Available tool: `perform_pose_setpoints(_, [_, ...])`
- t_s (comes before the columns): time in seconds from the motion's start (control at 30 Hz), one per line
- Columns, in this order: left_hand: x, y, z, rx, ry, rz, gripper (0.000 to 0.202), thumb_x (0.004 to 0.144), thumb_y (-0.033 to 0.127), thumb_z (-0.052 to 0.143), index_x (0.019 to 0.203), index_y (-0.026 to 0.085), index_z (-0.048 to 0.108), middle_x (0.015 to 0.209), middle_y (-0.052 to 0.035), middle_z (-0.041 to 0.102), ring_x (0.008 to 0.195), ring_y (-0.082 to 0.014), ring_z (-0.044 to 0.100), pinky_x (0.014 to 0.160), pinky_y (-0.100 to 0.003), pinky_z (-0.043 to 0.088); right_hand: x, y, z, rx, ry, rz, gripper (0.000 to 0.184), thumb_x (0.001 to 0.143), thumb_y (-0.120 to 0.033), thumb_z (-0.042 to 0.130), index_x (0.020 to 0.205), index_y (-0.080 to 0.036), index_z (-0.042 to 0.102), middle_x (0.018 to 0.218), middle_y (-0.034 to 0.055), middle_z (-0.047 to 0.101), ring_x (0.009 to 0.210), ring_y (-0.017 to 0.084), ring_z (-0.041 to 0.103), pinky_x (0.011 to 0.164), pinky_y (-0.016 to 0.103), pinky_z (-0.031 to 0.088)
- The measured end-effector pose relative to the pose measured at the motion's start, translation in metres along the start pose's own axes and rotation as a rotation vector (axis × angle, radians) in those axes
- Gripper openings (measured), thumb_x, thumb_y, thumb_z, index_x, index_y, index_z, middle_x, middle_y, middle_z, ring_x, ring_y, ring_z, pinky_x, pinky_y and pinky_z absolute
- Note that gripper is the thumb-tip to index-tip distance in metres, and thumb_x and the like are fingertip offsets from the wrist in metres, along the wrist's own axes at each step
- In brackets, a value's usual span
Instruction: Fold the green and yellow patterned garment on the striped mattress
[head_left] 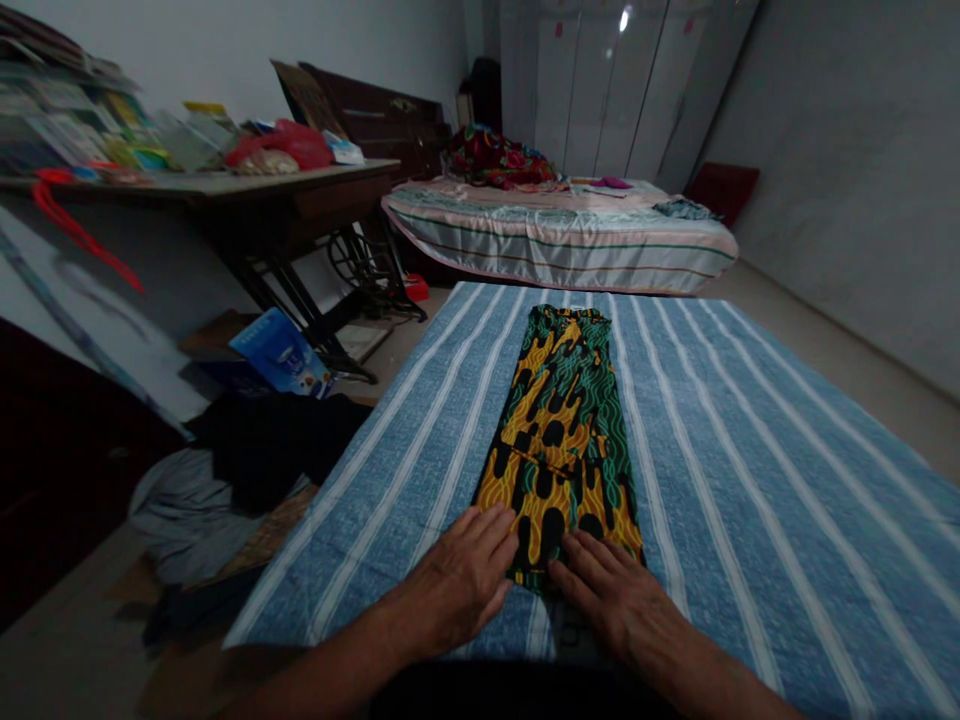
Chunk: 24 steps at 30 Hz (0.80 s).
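A garment (559, 410) with a black, yellow and green wavy print lies folded into a long narrow strip, running away from me on a blue striped cloth (720, 440). On its near left corner rests my left hand (469, 560), flat, with the fingers stretched out. My right hand (611, 590) lies palm down on the near right end, its fingers likewise extended. Neither hand grips the fabric. Both palms hide part of the near edge.
A bed (555, 240) with a bundled red floral blanket (502, 160) stands beyond the cloth-covered surface. To the left is a cluttered sewing machine table (277, 185). Below it are a blue box (281, 350) and piled dark clothes (277, 445). White wardrobes (592, 90) line the back.
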<state>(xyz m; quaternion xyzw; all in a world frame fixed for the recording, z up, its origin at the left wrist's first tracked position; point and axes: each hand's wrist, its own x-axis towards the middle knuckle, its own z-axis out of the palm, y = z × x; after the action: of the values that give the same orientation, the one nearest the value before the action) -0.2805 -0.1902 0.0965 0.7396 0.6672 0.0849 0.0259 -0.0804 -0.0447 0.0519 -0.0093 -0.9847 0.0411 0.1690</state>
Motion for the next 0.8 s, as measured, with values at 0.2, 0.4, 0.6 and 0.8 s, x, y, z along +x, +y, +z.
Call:
perform_pose_setpoints(0.2, [0.007, 0.021, -0.010, -0.173, 0.219, 0.137, 0.031, 0.087, 0.016, 0.048, 0.118, 0.013, 0.049, 0.111, -0.0127, 0.063, 0.105, -0.0246, 0.058, 0.099, -0.046, 0.041, 0.015, -0.010, -0.031, 0.672, 0.117, 0.261, 0.022, 0.090, -0.021, 0.047, 0.105, -0.017, 0.062, 0.105, 0.0102, 0.065, 0.097, 0.018, 0.059, 0.087, 0.034, 0.046])
perform_pose_setpoints(0.4, [0.018, 0.046, -0.039, -0.276, 0.271, 0.262, 0.010, 0.089, 0.011, 0.043, 0.092, 0.015, 0.052, 0.074, -0.0038, 0.061, 0.067, -0.0153, 0.054, 0.071, -0.031, 0.047, 0.028, -0.022, -0.045, 1.560, -0.146, 0.709, 0.037, 0.074, -0.047, 0.070, 0.065, -0.015, 0.055, 0.059, -0.0020, 0.056, 0.055, 0.008, 0.054, 0.053, 0.018, 0.040])
perform_pose_setpoints(0.6, [0.014, 0.045, -0.041, -0.387, 0.179, 0.327, 0.011, 0.091, 0.012, 0.040, 0.085, 0.017, 0.048, 0.067, -0.0006, 0.057, 0.059, -0.0131, 0.051, 0.059, -0.026, 0.041, 0.025, -0.032, -0.032, 1.956, -0.308, 0.789, 0.045, 0.064, -0.051, 0.077, 0.065, -0.013, 0.053, 0.059, 0.0044, 0.064, 0.046, 0.011, 0.059, 0.046, 0.019, 0.043])
perform_pose_setpoints(0.8, [0.010, 0.040, -0.042, -0.484, 0.139, 0.335, 0.016, 0.093, 0.014, 0.038, 0.084, 0.016, 0.051, 0.065, 0.0002, 0.058, 0.058, -0.0132, 0.056, 0.057, -0.026, 0.041, 0.021, -0.036, -0.024, 2.094, -0.315, 0.749, 0.035, 0.066, -0.039, 0.078, 0.067, -0.011, 0.057, 0.058, 0.0057, 0.066, 0.045, 0.011, 0.060, 0.044, 0.017, 0.043])
